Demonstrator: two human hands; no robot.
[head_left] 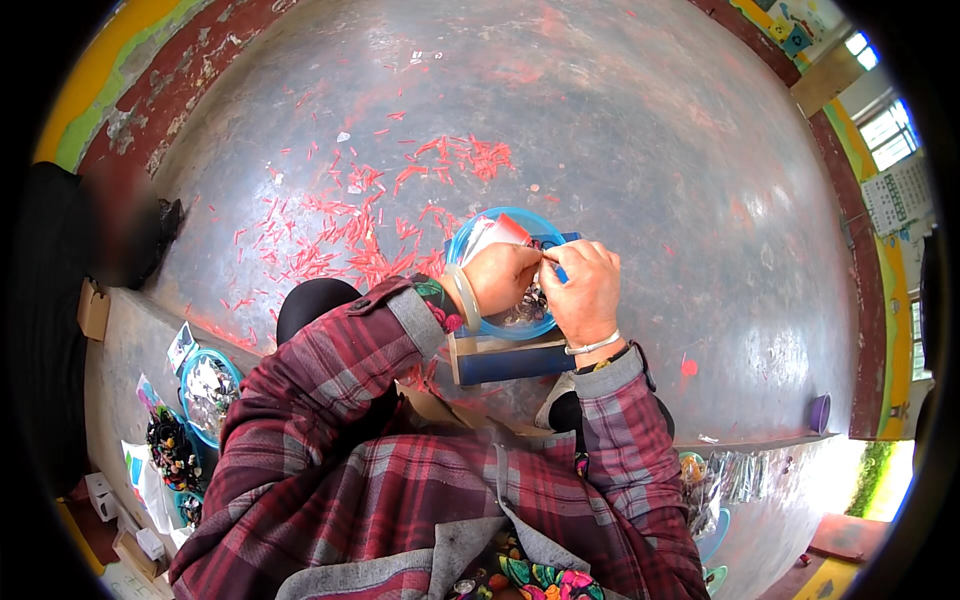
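Observation:
My left hand (497, 278), with a pale bangle at the wrist, is closed in a pinch above a round blue basin (462, 238). Its fingertips meet those of my right hand (588, 292), also pinched, over the basin's right side. A thin dark bit shows where the fingertips come together, too small to name. A small blue piece (560, 273) shows at my right fingers. Inside the basin lie a red-and-white packet (508, 230) and many small dark and shiny bits (522, 308). The basin rests on a low blue wooden stool (512, 365) in front of me.
Red paper-like scraps (365, 255) litter the concrete floor (640, 130) ahead and to the left. Another blue basin (237, 372) with silvery pieces stands at my left. Clear plastic packets (735, 477) lie at my right, near a purple cup (820, 413). A person in dark clothes (50, 300) is at far left.

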